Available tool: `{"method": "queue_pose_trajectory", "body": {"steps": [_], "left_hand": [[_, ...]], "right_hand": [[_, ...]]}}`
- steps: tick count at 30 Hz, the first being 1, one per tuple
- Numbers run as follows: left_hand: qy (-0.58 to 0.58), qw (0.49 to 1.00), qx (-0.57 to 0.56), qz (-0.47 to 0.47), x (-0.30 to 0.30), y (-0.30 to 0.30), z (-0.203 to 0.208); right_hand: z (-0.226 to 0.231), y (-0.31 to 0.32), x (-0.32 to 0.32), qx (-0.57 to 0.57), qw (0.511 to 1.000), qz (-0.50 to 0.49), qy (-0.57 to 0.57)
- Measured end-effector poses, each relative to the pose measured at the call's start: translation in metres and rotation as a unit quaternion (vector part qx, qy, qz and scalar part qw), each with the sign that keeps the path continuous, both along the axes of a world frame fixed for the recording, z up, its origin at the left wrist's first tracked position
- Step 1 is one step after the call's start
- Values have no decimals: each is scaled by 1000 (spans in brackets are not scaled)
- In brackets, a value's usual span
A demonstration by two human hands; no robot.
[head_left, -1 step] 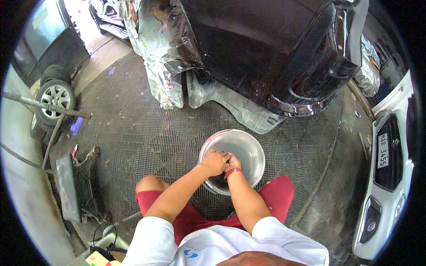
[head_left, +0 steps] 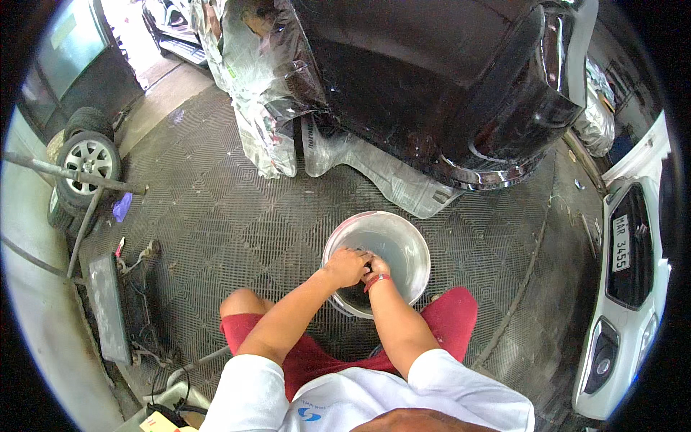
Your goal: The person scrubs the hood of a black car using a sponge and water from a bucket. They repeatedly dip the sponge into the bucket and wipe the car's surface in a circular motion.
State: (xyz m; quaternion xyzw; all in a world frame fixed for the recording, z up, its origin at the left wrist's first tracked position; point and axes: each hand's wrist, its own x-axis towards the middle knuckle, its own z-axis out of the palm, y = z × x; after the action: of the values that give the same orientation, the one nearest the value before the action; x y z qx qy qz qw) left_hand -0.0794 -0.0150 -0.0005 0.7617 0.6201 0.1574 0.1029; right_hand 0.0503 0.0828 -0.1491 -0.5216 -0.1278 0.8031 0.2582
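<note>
Both my hands are together inside the mouth of a whitish bucket (head_left: 421, 263), which stands on the floor between my knees. Greyish water (head_left: 385, 245) shows in it. My left hand (head_left: 347, 267) is curled, back upward, with its fingers against my right hand (head_left: 376, 268). The right hand is also closed, and a red band (head_left: 376, 279) circles its wrist. A small dark patch shows between the hands; whether it is a held thing or shadow I cannot make out. My fingertips are mostly hidden.
Ahead is a glossy black car body (head_left: 403, 79) with plastic masking sheets (head_left: 270, 137). A white car front (head_left: 597, 338) stands at right. At left are wheels (head_left: 90, 162), a metal pole (head_left: 79, 176) and a panel on a frame (head_left: 108, 309). The floor is ridged matting (head_left: 237, 230).
My hands have shifted very slightly against each other over the bucket, and a bit more of the dark patch between them shows.
</note>
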Motion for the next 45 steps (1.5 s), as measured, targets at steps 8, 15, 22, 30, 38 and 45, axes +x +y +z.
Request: {"method": "queue_pose_trajectory", "body": {"steps": [8,15,22,30,38,45], "left_hand": [[27,986,-156,44,13,19,3],[110,960,-255,44,14,17,-26],[-29,999,22,-26,-15,53,24],[-28,988,87,124,-59,77,26],[13,976,-191,104,-74,86,12],[32,982,-155,105,-65,85,17]], "right_hand": [[-118,44,67,-56,960,35,-274],[82,23,20,220,890,311,-252],[432,57,5,651,618,383,-221],[678,70,-28,844,-103,68,-522],[541,127,5,777,-170,233,-560],[510,149,-111,857,-136,163,-469]]}}
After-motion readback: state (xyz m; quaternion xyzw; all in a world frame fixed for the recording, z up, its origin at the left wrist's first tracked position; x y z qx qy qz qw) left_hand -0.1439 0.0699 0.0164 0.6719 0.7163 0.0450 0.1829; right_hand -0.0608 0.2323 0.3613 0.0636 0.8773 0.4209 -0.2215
